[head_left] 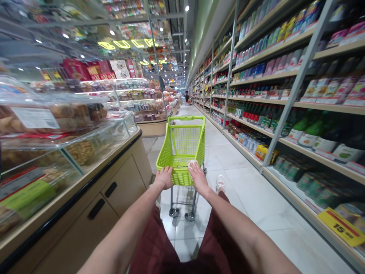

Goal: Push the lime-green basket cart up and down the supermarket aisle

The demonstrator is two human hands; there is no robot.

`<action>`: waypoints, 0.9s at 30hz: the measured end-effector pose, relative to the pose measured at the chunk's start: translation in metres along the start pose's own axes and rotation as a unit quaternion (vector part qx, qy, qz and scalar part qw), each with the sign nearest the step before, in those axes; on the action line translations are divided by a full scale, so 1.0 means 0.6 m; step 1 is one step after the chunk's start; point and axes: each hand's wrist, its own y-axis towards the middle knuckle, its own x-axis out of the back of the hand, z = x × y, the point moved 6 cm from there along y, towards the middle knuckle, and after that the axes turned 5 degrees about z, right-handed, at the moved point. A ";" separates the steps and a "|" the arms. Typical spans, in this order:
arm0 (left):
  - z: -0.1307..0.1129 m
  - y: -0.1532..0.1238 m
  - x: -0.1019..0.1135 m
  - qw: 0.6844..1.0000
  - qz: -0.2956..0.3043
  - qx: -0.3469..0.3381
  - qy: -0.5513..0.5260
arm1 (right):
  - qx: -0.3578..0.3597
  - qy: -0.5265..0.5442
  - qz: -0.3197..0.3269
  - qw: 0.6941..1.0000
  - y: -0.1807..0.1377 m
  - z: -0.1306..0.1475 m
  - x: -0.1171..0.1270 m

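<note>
A small lime-green shopping cart (pixel 182 146) stands on the tiled aisle floor just ahead of me. My left hand (pixel 164 177) is closed over the near rim of the cart, on its left side. My right hand (pixel 197 176) grips the same rim on the right side, with something small and white under or in its fingers that I cannot make out. The basket looks empty through its mesh. My right foot in a white shoe (pixel 220 183) shows beside the cart's wheels.
A glass bakery counter (pixel 71 152) with wooden cupboards runs along the left. Tall shelves (pixel 285 106) of bottles, cans and boxes line the right. The tiled aisle (pixel 225 160) stretches ahead; a person (pixel 187 97) stands far down it.
</note>
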 end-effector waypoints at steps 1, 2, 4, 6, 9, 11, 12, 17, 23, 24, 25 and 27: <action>-0.006 -0.007 0.003 1.000 -0.013 -0.006 0.006 | 0.007 -0.004 -0.004 1.000 -0.006 -0.003 0.000; -0.013 -0.015 0.006 0.999 -0.029 -0.014 0.011 | 0.015 -0.009 -0.002 1.000 -0.012 -0.006 0.002; -0.031 -0.034 0.011 0.998 -0.059 -0.035 0.017 | 0.024 -0.023 0.008 0.999 -0.023 -0.017 0.007; -0.052 -0.054 0.015 0.995 -0.080 -0.054 0.014 | 0.029 -0.034 0.012 0.999 -0.035 -0.032 0.015; -0.082 -0.081 0.016 0.992 -0.096 -0.083 -0.005 | 0.019 -0.043 -0.001 0.999 -0.054 -0.061 0.031; -0.097 -0.093 0.010 0.989 -0.100 -0.110 -0.025 | -0.006 -0.048 -0.010 0.999 -0.063 -0.084 0.044; -0.099 -0.097 0.005 0.988 -0.099 -0.117 -0.038 | -0.022 -0.051 -0.012 0.998 -0.066 -0.094 0.052; -0.082 -0.100 -0.021 0.989 -0.101 -0.083 -0.075 | -0.092 -0.060 -0.034 0.993 -0.064 -0.090 0.078; -0.106 -0.116 -0.019 0.985 -0.095 -0.108 -0.100 | 0.016 0.033 -0.016 0.999 -0.050 0.036 0.018; -0.111 -0.120 -0.018 0.984 -0.095 -0.115 -0.101 | 0.013 0.065 -0.037 0.997 -0.050 0.045 0.019; -0.113 -0.124 -0.019 0.982 -0.096 -0.123 -0.102 | 0.002 0.104 -0.064 0.993 -0.051 0.047 0.026; -0.115 -0.130 -0.023 0.980 -0.100 -0.133 -0.110 | -0.036 0.204 -0.124 0.970 -0.053 0.037 0.056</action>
